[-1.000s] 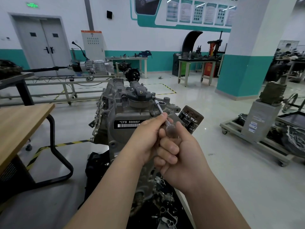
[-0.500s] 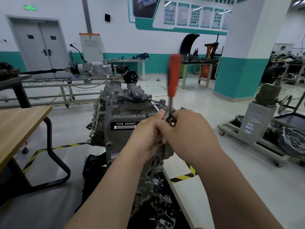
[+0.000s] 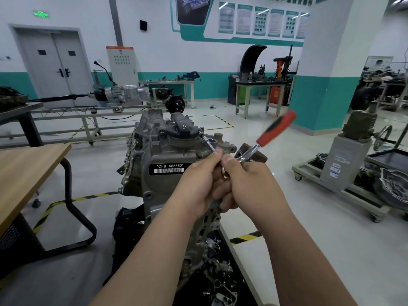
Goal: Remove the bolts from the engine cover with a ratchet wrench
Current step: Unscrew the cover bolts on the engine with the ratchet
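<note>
Engine [image 3: 141, 164] label [image 3: 169, 168]: "*CFB 666660*"

Rising from lower frame to centre: bare left hand [image 3: 198, 184], bare right hand [image 3: 249, 186], uncovered forearms [image 3: 154, 250], short plain fingernails.

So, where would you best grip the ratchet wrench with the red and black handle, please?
Probably by the red and black handle of the ratchet wrench, from the right: it juts up and rightward, clear of the grey metal engine, and gives the longest lever. The right hand holds only the chrome shank near the head; the left hand pinches the steel extension bar.
</note>
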The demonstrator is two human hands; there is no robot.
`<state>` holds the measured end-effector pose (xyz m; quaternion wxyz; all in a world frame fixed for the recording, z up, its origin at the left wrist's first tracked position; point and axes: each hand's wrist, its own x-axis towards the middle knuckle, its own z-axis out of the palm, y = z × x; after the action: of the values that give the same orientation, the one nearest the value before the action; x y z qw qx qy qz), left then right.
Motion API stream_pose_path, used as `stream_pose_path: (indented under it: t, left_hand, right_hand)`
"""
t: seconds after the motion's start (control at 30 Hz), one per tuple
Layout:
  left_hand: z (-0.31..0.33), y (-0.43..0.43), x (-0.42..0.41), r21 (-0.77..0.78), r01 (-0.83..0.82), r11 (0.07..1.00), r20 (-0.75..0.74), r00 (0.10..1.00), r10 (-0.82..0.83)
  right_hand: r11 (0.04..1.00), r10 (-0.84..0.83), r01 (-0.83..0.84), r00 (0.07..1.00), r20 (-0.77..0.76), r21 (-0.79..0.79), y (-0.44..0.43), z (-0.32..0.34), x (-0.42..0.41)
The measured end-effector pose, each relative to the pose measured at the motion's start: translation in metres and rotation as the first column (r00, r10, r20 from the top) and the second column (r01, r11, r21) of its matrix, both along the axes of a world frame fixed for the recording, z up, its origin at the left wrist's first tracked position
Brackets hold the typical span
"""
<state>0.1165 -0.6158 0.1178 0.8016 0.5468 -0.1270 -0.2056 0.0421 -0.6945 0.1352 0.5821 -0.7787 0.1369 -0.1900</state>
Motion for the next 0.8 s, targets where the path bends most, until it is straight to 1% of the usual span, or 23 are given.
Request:
stream_pose_path:
  t: [0.03,0.07,0.1,0.13,0.17,0.2,0.23,0.27,0.33,0.4,0.43,0.47,0.53,0.6,0.67,0.7,0.73,0.8]
  left_hand:
    - [0.000,0.001,0.000,-0.008,0.007,1.000,-0.008,1.000,-0.007]
    - [0.000,0.002,0.000,-0.006,0.014,1.000,-0.014,1.000,-0.014]
    - [0.001,0.003,-0.001,0.003,0.029,1.000,-0.020,0.999,-0.029]
    - [0.001,0.004,-0.001,0.022,0.051,0.998,-0.020,0.999,-0.050]
    - [0.002,0.004,-0.002,0.046,0.071,0.996,-0.015,0.997,-0.071]
    - [0.001,0.004,-0.002,0.071,0.080,0.994,-0.005,0.997,-0.080]
    - [0.001,0.004,-0.003,0.086,0.083,0.993,0.003,0.996,-0.084]
    - [-0.001,0.004,-0.002,0.089,0.078,0.993,0.009,0.997,-0.079]
    - [-0.002,0.003,-0.002,0.060,0.060,0.996,0.014,0.998,-0.061]
    - [-0.001,0.003,-0.003,0.021,0.055,0.998,0.011,0.998,-0.055]
    - [-0.002,0.003,-0.003,0.015,0.059,0.998,0.010,0.998,-0.059]
    - [-0.003,0.004,-0.003,0.016,0.063,0.998,0.012,0.998,-0.063]
    - [-0.005,0.003,-0.003,0.017,0.073,0.997,0.015,0.997,-0.073]
    - [-0.006,0.002,-0.003,0.021,0.064,0.998,0.046,0.997,-0.065]
    - [-0.007,0.001,-0.001,0.026,0.044,0.999,0.082,0.996,-0.046]
    - [-0.008,0.001,0.000,0.026,0.038,0.999,0.090,0.995,-0.040]
    - [-0.009,0.001,0.001,0.021,0.037,0.999,0.096,0.995,-0.039]
    - [-0.010,0.001,0.003,0.030,0.043,0.999,0.102,0.994,-0.046]
  right_hand:
    - [0.980,0.044,-0.044,0.999,0.007,0.192,0.002,-0.002,0.000]
    - [0.917,0.085,-0.088,0.996,0.026,0.389,0.004,-0.003,0.000]
    - [0.810,0.119,-0.127,0.992,0.052,0.573,0.006,-0.005,0.000]
    - [0.674,0.149,-0.159,0.986,0.078,0.722,0.006,-0.006,-0.001]
    - [0.541,0.183,-0.191,0.977,0.108,0.819,0.007,-0.007,-0.001]
    - [0.441,0.215,-0.223,0.967,0.139,0.869,0.007,-0.007,-0.002]
    - [0.370,0.239,-0.252,0.956,0.170,0.894,0.008,-0.007,-0.003]
    - [0.319,0.256,-0.276,0.946,0.198,0.907,0.008,-0.007,-0.005]
    - [0.250,0.276,-0.301,0.933,0.230,0.920,0.009,-0.005,-0.007]
    - [0.231,0.285,-0.306,0.929,0.237,0.924,0.010,-0.006,-0.007]
    - [0.252,0.289,-0.304,0.930,0.228,0.919,0.009,-0.008,-0.006]
    - [0.302,0.292,-0.297,0.933,0.208,0.906,0.009,-0.009,-0.005]
    - [0.474,0.277,-0.264,0.950,0.143,0.840,0.009,-0.012,-0.002]
    - [0.687,0.219,-0.210,0.973,0.078,0.696,0.006,-0.014,-0.001]
    - [0.888,0.145,-0.137,0.989,0.016,0.439,0.001,-0.012,-0.001]
    - [0.954,0.114,-0.109,0.993,-0.002,0.281,-0.002,-0.010,-0.003]
    - [0.987,0.092,-0.090,0.996,-0.008,0.135,-0.005,-0.007,-0.004]
    - [0.994,0.053,-0.055,0.998,-0.024,-0.097,-0.010,0.001,-0.008]
